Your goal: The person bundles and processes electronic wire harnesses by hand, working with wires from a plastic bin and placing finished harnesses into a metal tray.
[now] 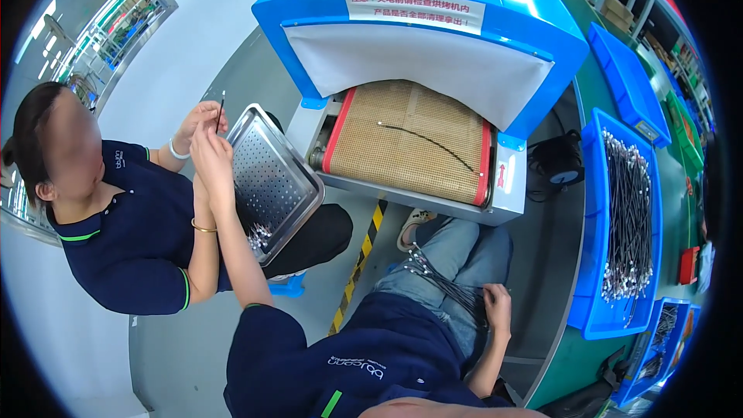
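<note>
My left hand (213,159) reaches left to a seated co-worker, its fingers closed at the lower end of a short black cable (221,112). The co-worker's hand (203,118) is right beside it, and the overlap partly hides both hands' fingers. On my lap lies a bundle of black cables (441,282) with pale connector ends. My right hand (497,311) curls over the bundle's right end. A perforated metal tray (267,162) rests on the co-worker's lap, with some cable ends in its near corner.
Ahead stands a blue conveyor oven (418,11) with a white curtain. One black cable (429,139) lies on its tan mesh belt (371,151). At right, a blue bin (592,263) full of black cables stands on a green bench (557,391). Striped tape (360,263) crosses the floor.
</note>
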A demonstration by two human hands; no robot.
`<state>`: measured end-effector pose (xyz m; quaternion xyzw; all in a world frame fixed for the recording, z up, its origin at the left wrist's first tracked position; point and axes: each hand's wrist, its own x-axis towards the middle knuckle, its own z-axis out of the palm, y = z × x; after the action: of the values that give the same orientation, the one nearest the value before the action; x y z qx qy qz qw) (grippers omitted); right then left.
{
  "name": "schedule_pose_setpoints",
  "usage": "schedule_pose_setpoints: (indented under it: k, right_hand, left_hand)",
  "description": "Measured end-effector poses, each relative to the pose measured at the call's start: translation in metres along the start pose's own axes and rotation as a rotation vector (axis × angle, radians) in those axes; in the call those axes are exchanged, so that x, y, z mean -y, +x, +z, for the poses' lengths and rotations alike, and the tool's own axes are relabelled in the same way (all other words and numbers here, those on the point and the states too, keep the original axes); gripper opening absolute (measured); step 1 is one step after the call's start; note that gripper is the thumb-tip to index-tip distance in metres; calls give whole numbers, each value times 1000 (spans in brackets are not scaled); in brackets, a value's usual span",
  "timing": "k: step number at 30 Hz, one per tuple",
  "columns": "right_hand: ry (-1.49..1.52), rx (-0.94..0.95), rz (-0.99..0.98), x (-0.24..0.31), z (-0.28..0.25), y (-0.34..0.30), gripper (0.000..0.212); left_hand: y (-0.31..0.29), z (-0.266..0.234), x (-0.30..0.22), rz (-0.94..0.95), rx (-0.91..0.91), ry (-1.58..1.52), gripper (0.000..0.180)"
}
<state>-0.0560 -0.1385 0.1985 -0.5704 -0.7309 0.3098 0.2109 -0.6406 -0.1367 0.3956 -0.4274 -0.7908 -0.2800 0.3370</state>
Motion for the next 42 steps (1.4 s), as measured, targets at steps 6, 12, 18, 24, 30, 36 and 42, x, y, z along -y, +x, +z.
schedule_pose_setpoints:
  k: [6,12,18,24,30,36,42]
  right_hand:
    - [-43,-37,-21,-5,-9,3,9]
    - [47,-76,-158,-18,-24,32,12]
    - [473,-111,-317,19,-58,74,18]
    - [679,-300,-441,-6,-102,67,23]
    - [722,-410,-404,-46,-110,58,22]
    - [677,-367,-441,-62,-109,57,26]
    - [647,-421,-472,-68,-99,61,29]
  left_hand:
    - [-16,5,-18,-33,397,-117,24]
    - [-77,-22,-155,109,447,-446,20]
    - [-178,-19,-338,20,691,-948,18]
    - [-258,-30,-446,-139,929,-1244,15]
    - [-290,-30,-474,-122,956,-1297,13]
    - [-304,-25,-482,-57,894,-1280,13]
    - [-307,-19,-483,69,810,-1167,14]
